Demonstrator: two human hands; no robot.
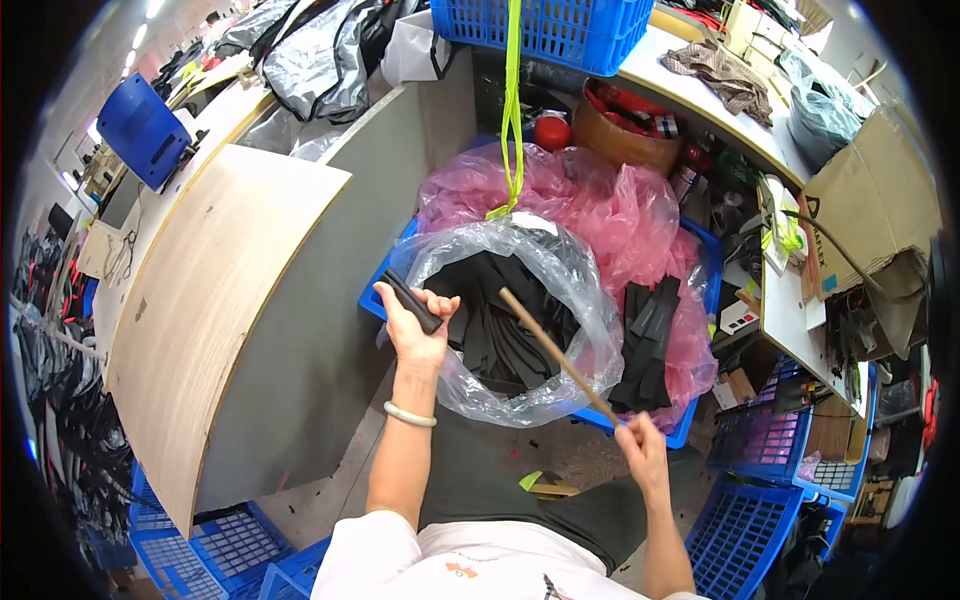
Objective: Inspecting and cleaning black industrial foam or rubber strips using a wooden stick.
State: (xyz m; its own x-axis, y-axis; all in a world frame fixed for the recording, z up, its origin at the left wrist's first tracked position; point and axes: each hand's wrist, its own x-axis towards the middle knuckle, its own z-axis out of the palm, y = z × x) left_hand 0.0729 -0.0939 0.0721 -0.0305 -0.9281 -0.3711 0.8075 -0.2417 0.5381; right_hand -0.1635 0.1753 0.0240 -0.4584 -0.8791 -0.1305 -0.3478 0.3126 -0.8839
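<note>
Fingers of the left hand (413, 325) clasp a black strip (412, 301); right hand (640, 447) fingers grip a wooden stick (556, 355) over the clear plastic bag (580, 290).

Clear bag (575, 300) is glossy crinkly plastic, pink sheet (610, 205) same. Stick (555, 352) looks like matt wood, black strips (655, 340) maybe matt rubbery cloth.

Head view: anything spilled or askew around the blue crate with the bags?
Yes. Beside the clear bag, loose black strips lie piled on the pink plastic, leaning over the blue crate edge. Small scraps litter the floor below.
</note>
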